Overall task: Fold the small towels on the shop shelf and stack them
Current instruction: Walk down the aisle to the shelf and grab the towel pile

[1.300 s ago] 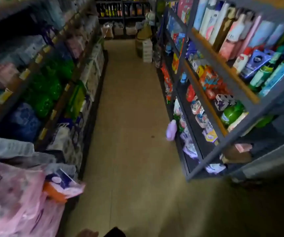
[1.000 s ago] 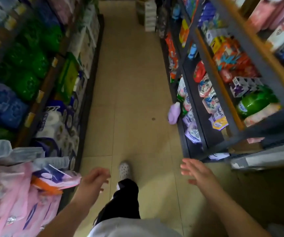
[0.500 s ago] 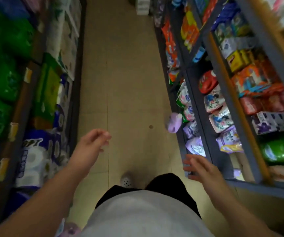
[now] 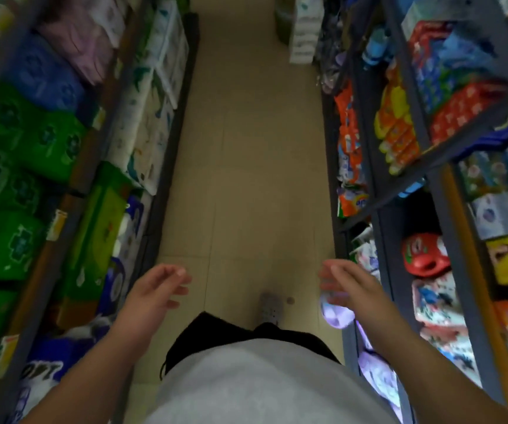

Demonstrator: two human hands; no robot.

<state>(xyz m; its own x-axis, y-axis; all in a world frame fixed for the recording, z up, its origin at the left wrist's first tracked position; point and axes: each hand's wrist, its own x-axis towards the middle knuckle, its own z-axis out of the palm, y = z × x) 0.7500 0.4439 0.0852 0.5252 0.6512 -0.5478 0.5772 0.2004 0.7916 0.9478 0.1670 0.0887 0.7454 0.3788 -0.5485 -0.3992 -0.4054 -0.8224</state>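
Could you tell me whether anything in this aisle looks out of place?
A pale purple item juts past the lower right shelf's edge over the floor, just under the right hand. A small dark spot marks the floor.

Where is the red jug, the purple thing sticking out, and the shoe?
red jug (image 4: pixel 423 253), head view, on its front.
purple thing (image 4: pixel 336 316), head view, its rounded end.
shoe (image 4: pixel 270 307), head view, its toe.

Packets on left shelf (image 4: pixel 23 142) smeared by motion blur, labels unreadable, lilac item (image 4: pixel 336 315) partly hidden behind right hand (image 4: pixel 349 289), both forearms cut off at bottom edge, no towels identifiable.
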